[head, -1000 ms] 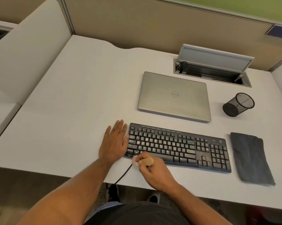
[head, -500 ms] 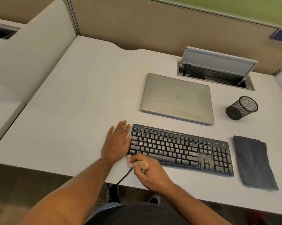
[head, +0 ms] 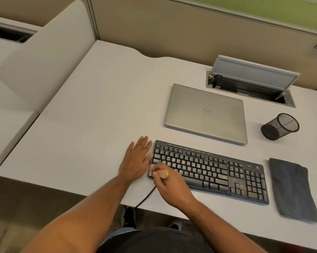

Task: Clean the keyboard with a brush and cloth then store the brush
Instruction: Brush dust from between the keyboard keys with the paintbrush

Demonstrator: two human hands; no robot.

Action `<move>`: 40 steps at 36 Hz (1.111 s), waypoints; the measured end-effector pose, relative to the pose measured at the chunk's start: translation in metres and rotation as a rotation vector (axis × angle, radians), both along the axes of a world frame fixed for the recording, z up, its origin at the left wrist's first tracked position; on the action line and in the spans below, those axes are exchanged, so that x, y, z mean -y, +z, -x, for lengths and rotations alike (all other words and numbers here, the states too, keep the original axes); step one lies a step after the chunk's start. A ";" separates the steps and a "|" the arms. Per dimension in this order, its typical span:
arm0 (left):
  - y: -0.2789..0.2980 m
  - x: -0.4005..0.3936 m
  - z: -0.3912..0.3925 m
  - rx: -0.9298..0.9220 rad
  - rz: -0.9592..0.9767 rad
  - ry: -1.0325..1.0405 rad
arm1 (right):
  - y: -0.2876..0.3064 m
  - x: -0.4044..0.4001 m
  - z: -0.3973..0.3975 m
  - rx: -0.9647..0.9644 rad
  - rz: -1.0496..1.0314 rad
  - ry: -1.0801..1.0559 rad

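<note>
A black keyboard (head: 210, 170) lies near the front edge of the white desk (head: 99, 125). My right hand (head: 172, 189) grips a small brush (head: 160, 172) with a pale wooden handle; its light bristles touch the keyboard's left end. My left hand (head: 136, 160) lies flat on the desk, fingers spread, with the thumb against the keyboard's left edge. A folded dark grey cloth (head: 292, 189) rests on the desk just right of the keyboard. A black mesh cup (head: 280, 126) stands behind the cloth.
A closed silver laptop (head: 207, 112) lies behind the keyboard. Behind it a cable box (head: 250, 88) in the desk stands with its lid raised. The keyboard's black cable (head: 144, 198) drops over the front edge. A white divider panel (head: 44, 57) rises at the left.
My right hand has carried the brush from the keyboard's lower left corner a little up along its left end. My left hand has stayed put. The camera has shifted slightly.
</note>
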State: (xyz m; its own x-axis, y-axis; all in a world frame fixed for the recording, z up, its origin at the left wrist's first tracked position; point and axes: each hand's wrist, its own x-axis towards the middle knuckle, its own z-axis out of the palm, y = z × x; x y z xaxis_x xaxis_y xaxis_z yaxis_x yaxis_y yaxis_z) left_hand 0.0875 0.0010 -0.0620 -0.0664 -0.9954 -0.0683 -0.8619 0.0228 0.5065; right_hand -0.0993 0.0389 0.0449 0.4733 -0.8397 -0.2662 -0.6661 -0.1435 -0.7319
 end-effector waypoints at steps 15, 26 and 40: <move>0.001 0.000 0.000 0.016 -0.005 -0.004 | 0.004 0.004 -0.006 -0.062 -0.083 0.017; 0.001 -0.002 0.002 0.057 -0.004 0.003 | -0.007 -0.013 0.010 0.030 0.008 -0.042; 0.005 -0.003 0.005 0.099 -0.002 0.011 | -0.009 -0.016 0.024 -0.033 0.059 -0.134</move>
